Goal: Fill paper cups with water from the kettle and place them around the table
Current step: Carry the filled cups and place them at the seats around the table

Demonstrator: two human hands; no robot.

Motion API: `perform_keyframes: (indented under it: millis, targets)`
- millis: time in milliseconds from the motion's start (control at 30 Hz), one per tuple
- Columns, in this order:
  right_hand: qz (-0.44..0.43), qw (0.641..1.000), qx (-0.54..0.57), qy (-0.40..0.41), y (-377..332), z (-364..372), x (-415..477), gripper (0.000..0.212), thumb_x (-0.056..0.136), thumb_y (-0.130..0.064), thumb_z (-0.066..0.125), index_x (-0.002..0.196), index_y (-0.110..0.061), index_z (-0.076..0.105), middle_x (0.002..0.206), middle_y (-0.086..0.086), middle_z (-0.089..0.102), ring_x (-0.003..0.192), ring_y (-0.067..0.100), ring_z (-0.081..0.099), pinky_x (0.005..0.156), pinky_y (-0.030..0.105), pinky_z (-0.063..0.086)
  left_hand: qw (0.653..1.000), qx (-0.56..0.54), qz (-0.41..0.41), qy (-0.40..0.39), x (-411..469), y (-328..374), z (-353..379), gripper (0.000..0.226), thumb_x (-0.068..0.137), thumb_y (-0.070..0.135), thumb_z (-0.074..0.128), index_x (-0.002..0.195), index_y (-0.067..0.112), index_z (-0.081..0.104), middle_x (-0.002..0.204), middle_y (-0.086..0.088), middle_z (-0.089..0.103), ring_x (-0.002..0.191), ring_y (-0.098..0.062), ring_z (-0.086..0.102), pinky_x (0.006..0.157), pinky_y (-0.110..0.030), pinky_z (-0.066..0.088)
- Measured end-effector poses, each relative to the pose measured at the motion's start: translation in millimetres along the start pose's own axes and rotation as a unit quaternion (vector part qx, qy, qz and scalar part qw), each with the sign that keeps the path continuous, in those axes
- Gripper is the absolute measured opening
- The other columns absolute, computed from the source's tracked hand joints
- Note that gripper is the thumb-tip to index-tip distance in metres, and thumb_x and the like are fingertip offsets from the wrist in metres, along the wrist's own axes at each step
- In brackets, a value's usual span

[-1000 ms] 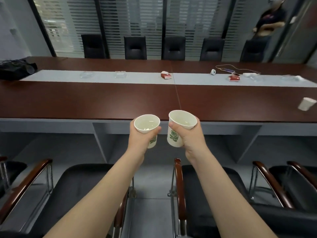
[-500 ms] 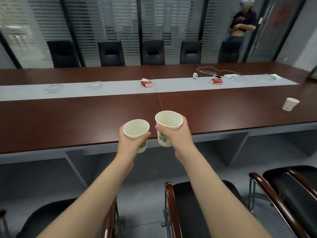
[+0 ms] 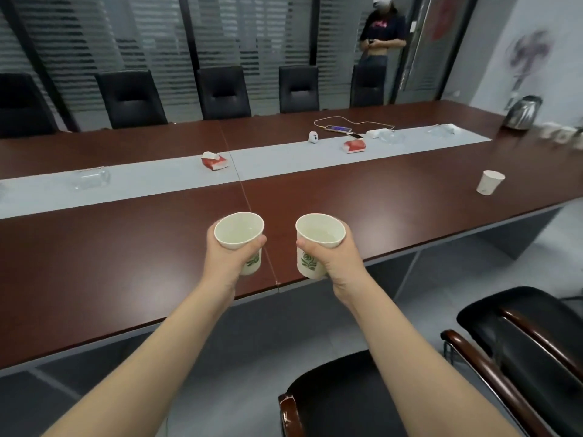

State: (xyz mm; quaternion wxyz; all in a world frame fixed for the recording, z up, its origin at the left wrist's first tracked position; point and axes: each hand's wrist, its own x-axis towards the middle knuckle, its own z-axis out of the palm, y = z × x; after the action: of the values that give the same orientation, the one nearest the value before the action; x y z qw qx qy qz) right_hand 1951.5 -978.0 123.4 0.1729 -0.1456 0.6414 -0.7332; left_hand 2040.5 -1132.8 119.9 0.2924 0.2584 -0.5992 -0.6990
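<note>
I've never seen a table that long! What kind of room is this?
Most likely an office meeting room: one very long brown table, a row of matching black chairs along its far side, and striped glass walls behind them.

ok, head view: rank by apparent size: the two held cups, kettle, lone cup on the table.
1. Right cup in right hand and left cup in left hand: alike, unranked.
2. Kettle.
3. Lone cup.
Nearness enlarges the held cups; all three cups probably match in real size.
</note>
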Motion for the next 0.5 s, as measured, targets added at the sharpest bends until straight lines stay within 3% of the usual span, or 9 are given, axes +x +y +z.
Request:
perform_keyframes:
  millis: [167,300,500]
  targets:
    - [0.011,0.999,-0.017,0.028,14.1,-17.3,64.8,0.082,0.049,-0.029,0.086,0.123,-0.026,0.048,0.118,0.000,0.062,0.108,0.015,0.059,0.090,0.032,0.049,0.999,-0.009,-0.015,-0.035,70.5,-18.5,34.0,0.070,0.062,0.020,0.086,0.113,0.037,0.042,0.116,0.005,0.057,0.114,-0.020,0.054,0.095,-0.059,0.046]
    - [0.033,0.998,-0.022,0.053,30.8,-31.6,119.5,0.075,0.043,-0.033,0.085,0.109,-0.034,0.049,0.115,-0.001,0.062,0.106,0.016,0.060,0.089,0.036,0.051,0.998,-0.017,-0.023,-0.058,123.0,-34.5,56.5,0.062,0.069,0.012,0.079,0.114,0.034,0.042,0.116,0.003,0.056,0.111,-0.018,0.055,0.095,-0.059,0.046]
    - [0.034,0.996,-0.033,0.079,63.3,-45.0,197.1,0.084,0.045,-0.028,0.085,0.121,-0.021,0.050,0.114,0.004,0.064,0.103,0.017,0.062,0.080,0.027,0.050,0.997,-0.016,-0.040,-0.067,190.1,-66.0,70.1,0.079,0.059,0.019,0.080,0.128,0.024,0.040,0.127,-0.006,0.053,0.119,-0.024,0.053,0.097,-0.062,0.043]
